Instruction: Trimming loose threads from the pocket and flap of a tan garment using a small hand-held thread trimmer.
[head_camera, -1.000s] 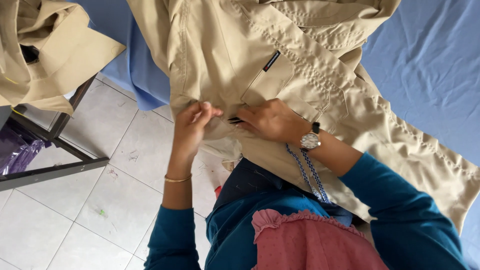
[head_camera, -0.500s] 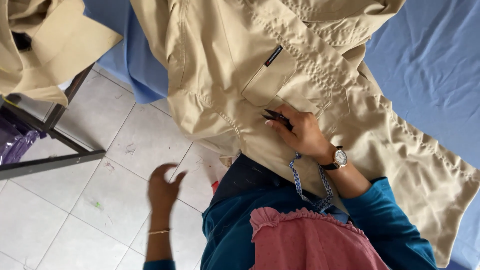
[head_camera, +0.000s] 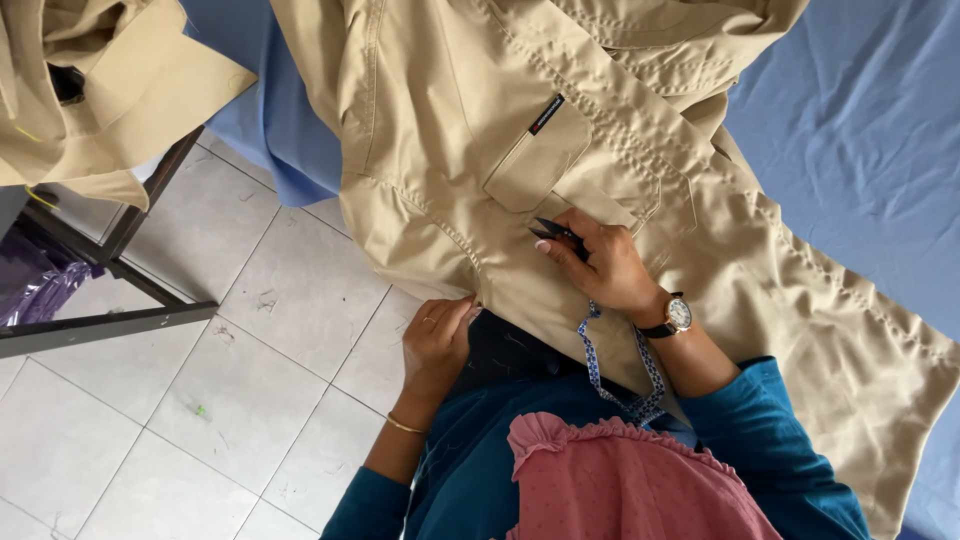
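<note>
A khaki shirt (head_camera: 470, 150) with a flapped chest pocket lies spread over a blue-covered table, its lower edge hanging toward me. My right hand (head_camera: 600, 265), with a wristwatch, rests on the shirt just below the pocket and holds small black thread snips (head_camera: 553, 233), blades pointing left. My left hand (head_camera: 440, 335), a thin bangle on its wrist, pinches the shirt's hanging hem at a seam.
A blue cloth (head_camera: 860, 130) covers the table. More khaki garments (head_camera: 100, 90) are piled on a dark metal-framed stand (head_camera: 130, 290) at the left, with a purple bag (head_camera: 40, 285) under it. Pale floor tiles (head_camera: 200, 400) lie below. A patterned lanyard (head_camera: 600, 365) hangs at my chest.
My left hand left the shirt, dropped toward the floor, then came back up to grip the hem. My right hand slid right along the shirt with the snips.
</note>
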